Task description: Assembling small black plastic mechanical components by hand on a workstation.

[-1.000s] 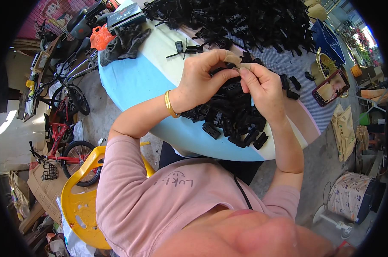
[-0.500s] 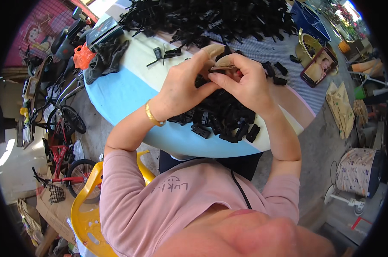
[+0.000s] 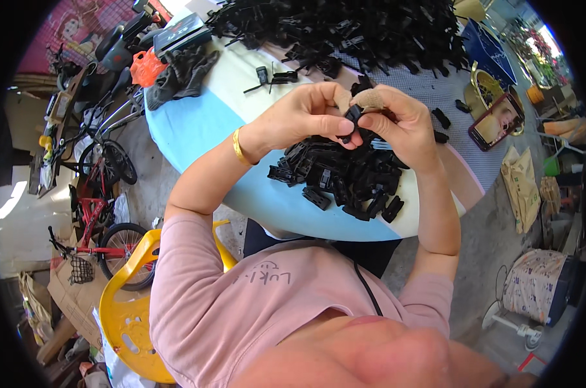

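My left hand (image 3: 304,118) and my right hand (image 3: 399,123) meet above the round table (image 3: 196,129), fingertips pinching one small black plastic part (image 3: 353,117) between them. A gold bangle (image 3: 238,147) circles my left wrist. Tape wraps fingers on both hands. Just below my hands lies a heap of black plastic clips (image 3: 341,178) near the table's front edge. A far bigger mound of black parts (image 3: 344,29) covers the back of the table.
A phone (image 3: 496,119) lies at the table's right side. Black gloves (image 3: 180,71) and an orange object (image 3: 145,66) sit at the back left. Bicycles (image 3: 102,194) and a yellow chair (image 3: 128,310) stand to my left; a covered stool (image 3: 532,288) stands at right.
Both hands have stayed together over the near heap, working a small black part; the camera view has shifted, so the table now sits a little lower and left in the picture.
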Demonstrator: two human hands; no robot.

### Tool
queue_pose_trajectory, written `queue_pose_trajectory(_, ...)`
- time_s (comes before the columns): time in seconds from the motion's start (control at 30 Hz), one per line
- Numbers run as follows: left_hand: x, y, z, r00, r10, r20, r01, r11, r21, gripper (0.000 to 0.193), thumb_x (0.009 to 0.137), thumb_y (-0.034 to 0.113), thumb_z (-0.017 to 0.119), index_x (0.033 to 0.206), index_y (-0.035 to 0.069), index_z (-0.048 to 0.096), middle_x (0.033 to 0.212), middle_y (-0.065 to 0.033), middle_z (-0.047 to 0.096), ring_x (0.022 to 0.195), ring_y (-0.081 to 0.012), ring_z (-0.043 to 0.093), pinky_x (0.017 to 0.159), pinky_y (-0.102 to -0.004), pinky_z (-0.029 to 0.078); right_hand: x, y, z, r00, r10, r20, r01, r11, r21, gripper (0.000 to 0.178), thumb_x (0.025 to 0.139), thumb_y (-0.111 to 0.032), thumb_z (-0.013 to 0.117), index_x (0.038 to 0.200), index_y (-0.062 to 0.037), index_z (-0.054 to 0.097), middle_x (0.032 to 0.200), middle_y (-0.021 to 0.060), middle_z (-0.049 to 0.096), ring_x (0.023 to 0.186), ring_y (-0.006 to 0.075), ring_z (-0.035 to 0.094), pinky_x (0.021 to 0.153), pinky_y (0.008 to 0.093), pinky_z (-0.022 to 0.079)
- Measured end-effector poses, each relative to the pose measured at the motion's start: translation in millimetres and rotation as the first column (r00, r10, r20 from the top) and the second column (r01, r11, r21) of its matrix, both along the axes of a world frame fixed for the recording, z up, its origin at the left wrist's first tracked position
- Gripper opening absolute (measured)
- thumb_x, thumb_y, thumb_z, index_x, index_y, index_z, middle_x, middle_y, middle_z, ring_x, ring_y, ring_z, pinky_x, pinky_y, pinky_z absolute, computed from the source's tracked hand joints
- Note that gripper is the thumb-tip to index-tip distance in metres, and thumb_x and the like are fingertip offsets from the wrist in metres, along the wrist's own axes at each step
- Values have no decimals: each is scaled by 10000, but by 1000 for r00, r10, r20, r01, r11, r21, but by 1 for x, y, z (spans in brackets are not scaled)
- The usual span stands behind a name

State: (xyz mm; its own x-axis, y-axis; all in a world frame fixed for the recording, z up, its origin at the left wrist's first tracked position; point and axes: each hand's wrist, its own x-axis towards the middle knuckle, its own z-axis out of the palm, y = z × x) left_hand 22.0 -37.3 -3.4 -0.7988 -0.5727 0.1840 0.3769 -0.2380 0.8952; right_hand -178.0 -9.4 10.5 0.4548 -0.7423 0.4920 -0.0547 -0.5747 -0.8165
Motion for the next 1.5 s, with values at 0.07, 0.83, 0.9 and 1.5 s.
queue_pose_trajectory(0.07, 1, 3, 10, 977, 85, 194, -77, 996, -49, 156, 817, 19, 585, 918, -28, 476, 919, -102, 585, 855, -188, 625, 763, -271, 519, 8, 6, 1, 998, -62, 23, 61, 997, 45, 155, 826, -59, 602, 966, 7, 584, 826, 19, 573, 733, 65, 520, 673, 187, 427)
queue_pose_trajectory(0.83, -11, 17, -12, 704, 699, -122, -588, 478, -653, 215, 750, 23, 668, 951, -4, 597, 821, -45, 595, 690, -81, 564, 589, -217, 472, 19, 20, 7, 948, -275, -162, 296, 947, 123, 148, 882, -120, 527, 814, -4, 589, 598, -30, 514, 553, 22, 428, 505, 165, 331)
queue_pose_trajectory(0.9, -14, 20, -10, 631, 739, -235, -628, 310, -713, 210, 712, 11, 680, 911, 3, 613, 812, -83, 596, 668, -151, 589, 574, -239, 473, 20, 20, 8, 942, -277, -190, 303, 944, 127, 138, 878, -109, 527, 814, -6, 593, 595, -32, 511, 550, 22, 430, 500, 164, 329)
queue_pose_trajectory(1.5, 49, -76, -43, 322, 939, 123, 79, 103, -992, 357, 720, 79, 640, 1072, 69, 587, 943, -97, 620, 905, -251, 550, 816, -327, 437, 1, 2, 3, 884, -292, -365, 357, 925, 127, 158, 829, -143, 612, 887, 4, 610, 682, -26, 559, 611, 35, 468, 539, 165, 376)
